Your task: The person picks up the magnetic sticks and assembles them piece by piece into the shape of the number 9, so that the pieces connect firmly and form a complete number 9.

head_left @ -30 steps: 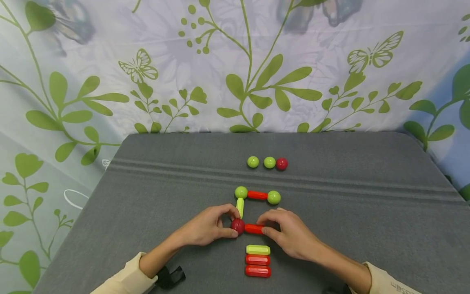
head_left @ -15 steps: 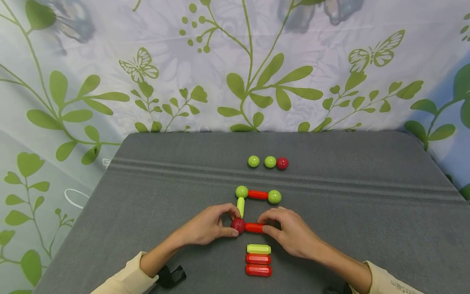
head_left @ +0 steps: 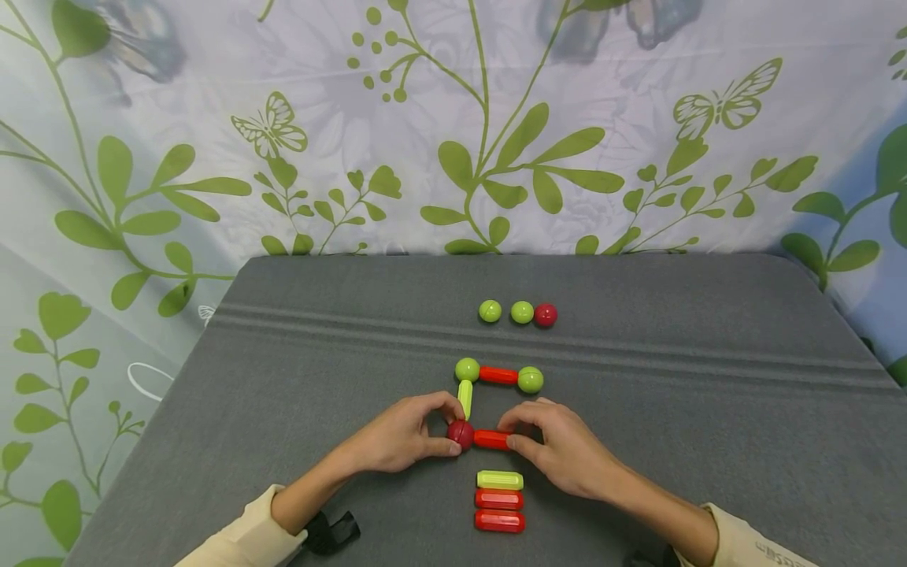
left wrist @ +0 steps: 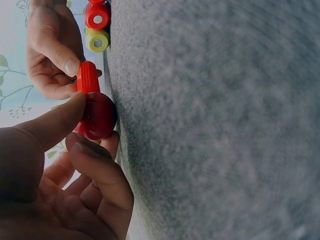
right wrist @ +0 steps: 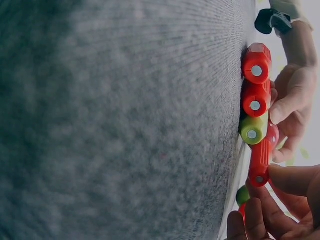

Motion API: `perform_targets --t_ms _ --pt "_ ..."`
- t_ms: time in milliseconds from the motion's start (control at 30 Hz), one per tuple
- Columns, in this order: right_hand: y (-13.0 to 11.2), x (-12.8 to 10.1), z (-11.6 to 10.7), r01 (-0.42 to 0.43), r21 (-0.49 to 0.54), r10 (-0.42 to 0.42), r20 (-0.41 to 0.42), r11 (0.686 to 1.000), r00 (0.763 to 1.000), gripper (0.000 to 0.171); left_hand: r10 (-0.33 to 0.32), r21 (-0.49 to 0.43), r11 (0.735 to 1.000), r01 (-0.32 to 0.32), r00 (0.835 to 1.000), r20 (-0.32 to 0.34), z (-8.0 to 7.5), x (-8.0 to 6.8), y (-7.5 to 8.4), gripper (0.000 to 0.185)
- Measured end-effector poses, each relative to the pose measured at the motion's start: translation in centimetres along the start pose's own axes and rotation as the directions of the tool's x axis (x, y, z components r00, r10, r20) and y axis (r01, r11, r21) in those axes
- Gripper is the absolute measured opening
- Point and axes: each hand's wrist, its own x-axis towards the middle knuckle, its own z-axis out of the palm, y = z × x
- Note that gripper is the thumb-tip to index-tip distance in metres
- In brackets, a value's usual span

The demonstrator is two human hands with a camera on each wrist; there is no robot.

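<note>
Soft, even light covered the table to its far edge. Both wrist views blurred its nearest surface; past its edge, the right one glared white

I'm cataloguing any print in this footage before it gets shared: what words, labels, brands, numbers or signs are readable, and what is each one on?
No text can be read with certainty.
Right sleeve: a line of lettering near the bottom edge of the head view, too small and blurred to read.
Balls and rods: no text shows.
Backdrop cloth: leaves and butterflies, no text visible.
</note>
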Motion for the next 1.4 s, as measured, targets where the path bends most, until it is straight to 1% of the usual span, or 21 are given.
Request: perform_targets --t_ms 100,300,467,533,633,833,967,1100,1233,1300,1400 --pt "0.0 0.0 0.0 0.003 -0.003 -0.003 -0.002 1.000 1.000 0.015 -0.001 0.007 1.000 0.001 1.000 -0.001 0.0 0.0 0.0 0.029" --pt "0.1 0.0 0.0 0.036 -0.030 -0.037 -0.034 0.999 0.999 0.016 0.004 0.016 1.000 -0.004 1.000 0.000 -0.1 0.0 0.0 0.029" --pt "0.1 0.1 -0.5 0.009 -0.015 -0.009 -0.035 1.000 0.999 0.015 0.001 0.009 1.000 -0.001 1.000 0.002 -0.1 0.1 -0.1 0.030" --pt "0.1 0.3 -1.0 -0.003 -0.011 0.003 -0.057 1.000 0.998 0.016 -0.001 0.008 1.000 0.001 1.000 0.002 -0.1 0.2 -0.1 0.030" --pt "0.3 0.6 -1.8 -0.011 -0.023 0.008 -0.112 1.000 0.994 0.016 0.000 0.008 1.000 0.000 1.000 0.001 0.0 0.1 -0.2 0.030" --pt "1.2 1.4 -3.1 0.009 -0.065 -0.024 -0.229 0.998 0.973 0.015 0.003 0.001 1.000 -0.003 1.000 -0.002 0.0 0.1 -0.2 0.030" --pt "2.3 2.1 -3.8 0.010 -0.059 -0.027 -0.307 0.998 0.951 0.014 0.008 0.001 1.000 -0.008 1.000 0.001 0.0 0.1 -0.2 0.030" --pt "3.6 3.3 -4.5 -0.005 -0.056 -0.016 -0.367 0.998 0.930 0.012 0.002 0.002 1.000 -0.002 1.000 0.000 0.0 0.0 -0.3 0.030" --pt "4.7 5.0 -5.1 -0.024 -0.049 0.001 -0.416 0.999 0.909 0.013 0.001 -0.005 1.000 -0.001 1.000 0.000 -0.1 0.0 -0.2 0.029" --pt "5.1 5.7 -5.4 -0.040 -0.057 0.011 -0.436 0.998 0.900 0.014 0.012 0.005 1.000 -0.012 1.000 -0.003 -0.1 0.0 -0.1 0.029" --pt "5.7 6.7 -5.8 -0.080 -0.083 0.036 -0.434 0.993 0.900 0.017 0.028 0.021 0.999 -0.028 1.000 -0.007 0.0 0.0 -0.1 0.029"
